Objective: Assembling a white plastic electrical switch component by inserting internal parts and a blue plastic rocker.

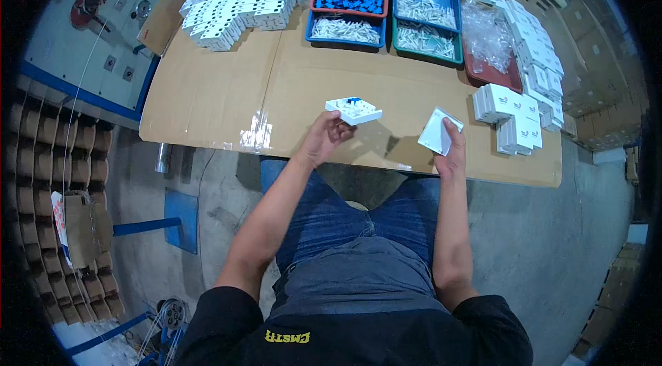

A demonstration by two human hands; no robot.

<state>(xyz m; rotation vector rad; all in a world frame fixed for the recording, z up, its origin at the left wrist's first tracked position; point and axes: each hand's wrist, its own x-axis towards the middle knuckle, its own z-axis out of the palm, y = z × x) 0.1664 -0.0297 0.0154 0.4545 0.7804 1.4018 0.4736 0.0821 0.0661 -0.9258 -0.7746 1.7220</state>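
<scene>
My left hand (327, 136) is closed on a white plastic housing (361, 115), its inner side facing up with a small blue piece (353, 100) set in it. To the right, my right hand (452, 149) grips a flat white square cover (434, 130), thumb across its edge. Both parts are held apart from each other, over the near edge of the cardboard-topped table (214, 90). The fingers under the housing are partly hidden.
At the back stand a red tray (314, 2) of blue pieces and blue and green trays (460, 56) of white pieces. White box-like units (258, 1) are stacked back left; more white units (518, 133) lie right. Clear plastic bags (489, 32) fill a dark red tray (493, 79).
</scene>
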